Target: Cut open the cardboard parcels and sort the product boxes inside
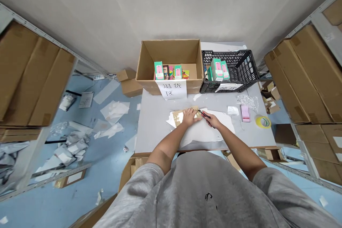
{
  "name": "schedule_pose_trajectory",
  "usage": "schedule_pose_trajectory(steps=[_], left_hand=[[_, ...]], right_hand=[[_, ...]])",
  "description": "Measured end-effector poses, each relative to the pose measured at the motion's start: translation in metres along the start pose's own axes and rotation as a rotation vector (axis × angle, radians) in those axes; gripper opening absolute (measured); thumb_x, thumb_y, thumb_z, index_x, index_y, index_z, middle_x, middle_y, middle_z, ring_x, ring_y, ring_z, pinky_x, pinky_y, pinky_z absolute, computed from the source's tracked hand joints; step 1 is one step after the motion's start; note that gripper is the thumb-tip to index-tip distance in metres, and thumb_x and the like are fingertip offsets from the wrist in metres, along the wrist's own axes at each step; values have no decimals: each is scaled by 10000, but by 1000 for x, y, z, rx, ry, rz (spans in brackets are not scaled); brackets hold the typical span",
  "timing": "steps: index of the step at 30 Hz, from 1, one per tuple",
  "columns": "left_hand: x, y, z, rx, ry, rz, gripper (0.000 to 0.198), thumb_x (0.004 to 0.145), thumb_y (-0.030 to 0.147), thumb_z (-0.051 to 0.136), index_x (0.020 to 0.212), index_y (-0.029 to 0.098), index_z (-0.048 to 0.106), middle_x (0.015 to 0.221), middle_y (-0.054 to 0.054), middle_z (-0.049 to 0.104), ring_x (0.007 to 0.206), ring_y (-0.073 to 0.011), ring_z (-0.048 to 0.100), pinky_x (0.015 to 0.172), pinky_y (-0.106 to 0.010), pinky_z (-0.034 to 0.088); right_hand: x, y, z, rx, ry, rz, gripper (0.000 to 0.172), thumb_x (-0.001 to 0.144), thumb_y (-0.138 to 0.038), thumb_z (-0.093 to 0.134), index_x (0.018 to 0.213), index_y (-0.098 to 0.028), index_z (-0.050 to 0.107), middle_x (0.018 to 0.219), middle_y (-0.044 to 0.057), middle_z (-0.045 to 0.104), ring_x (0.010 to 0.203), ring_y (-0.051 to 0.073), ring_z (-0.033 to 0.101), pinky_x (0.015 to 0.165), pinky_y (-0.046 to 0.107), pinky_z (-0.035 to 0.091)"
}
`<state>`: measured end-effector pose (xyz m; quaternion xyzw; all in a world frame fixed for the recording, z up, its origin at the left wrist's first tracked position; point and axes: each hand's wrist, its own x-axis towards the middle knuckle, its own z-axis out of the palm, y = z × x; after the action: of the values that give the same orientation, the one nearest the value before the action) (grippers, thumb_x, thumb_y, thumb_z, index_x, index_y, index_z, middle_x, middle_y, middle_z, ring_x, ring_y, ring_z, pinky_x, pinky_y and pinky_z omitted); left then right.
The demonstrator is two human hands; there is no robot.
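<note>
A small brown cardboard package [177, 117] lies on white paper sheets [197, 134] near the table's middle. My left hand [190, 117] rests on top of the package, fingers spread and pressing it down. In my right hand [212, 120] is a black and red cutting tool [204, 114], gripped in closed fingers, its tip at the package's right end. Whether the tip is inside the cardboard is too small to tell.
A large cardboard box [169, 86] and a black crate [229, 87], both holding small boxes, stand at the table's back. Yellow tape [263, 122], a pink pack [245, 113] and bubble wrap [249, 102] lie on the right. Shelves with cartons flank both sides.
</note>
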<state>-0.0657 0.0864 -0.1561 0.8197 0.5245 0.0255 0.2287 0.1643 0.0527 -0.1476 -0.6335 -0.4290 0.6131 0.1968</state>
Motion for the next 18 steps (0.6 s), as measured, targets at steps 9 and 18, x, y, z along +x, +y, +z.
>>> schedule_pose_trajectory(steps=[9,18], left_hand=[[-1,-4,8,-4,4,72,483,1041,584,710,1408,270,714,1365,-141,666,1341,-350,548,1108,-477,380],[3,-13,3,70,58,-18,1152,846,746,810,1769,224,362,1746,-252,423,1609,-478,351,1299,-636,240]], right_hand=[[0,1,13,41,8,20,679,1044,-313,627,1714,-246,542,575,-107,532,374,103,424,361,194,347],[-18,24,4,63,153,-5,668,1019,-385,604,1671,-256,539,737,-70,632,453,120,520,468,235,471]])
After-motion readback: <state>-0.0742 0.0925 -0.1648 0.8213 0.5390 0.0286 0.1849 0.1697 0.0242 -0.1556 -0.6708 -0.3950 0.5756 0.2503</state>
